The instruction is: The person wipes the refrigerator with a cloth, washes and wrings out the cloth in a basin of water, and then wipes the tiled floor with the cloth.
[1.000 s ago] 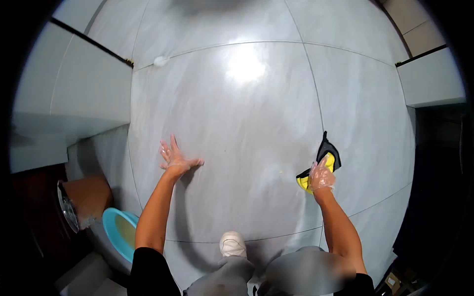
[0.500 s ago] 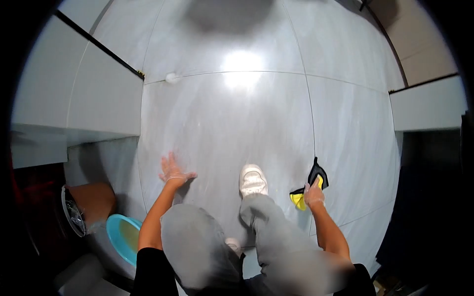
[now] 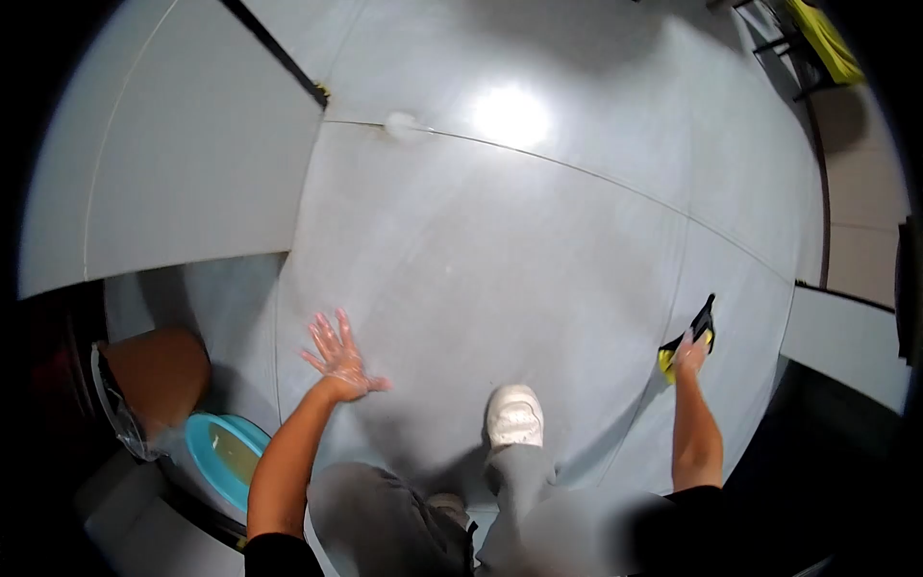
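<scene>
On the right side of the head view, my right hand (image 3: pixel 690 354) grips a black and yellow cloth (image 3: pixel 705 317) against the grey tiled floor (image 3: pixel 500 279). Part of the cloth is hidden under the fingers. My left hand (image 3: pixel 338 358), in a thin clear glove, is spread wide with nothing in it, over the floor on the left. Whether its palm touches the tile I cannot tell. A clear glove also seems to cover my right hand.
A turquoise basin (image 3: pixel 204 457) with murky liquid stands at lower left, beside a brown bin (image 3: pixel 159 375) with a plastic liner. White panels (image 3: pixel 192 163) edge the floor on the left. My white shoe (image 3: pixel 515 415) is planted in front. A yellow item (image 3: pixel 827 43) is at upper right.
My right hand has moved outward to the right with the cloth, which now looks more bunched. My left hand stays spread. The whole view has tilted.
</scene>
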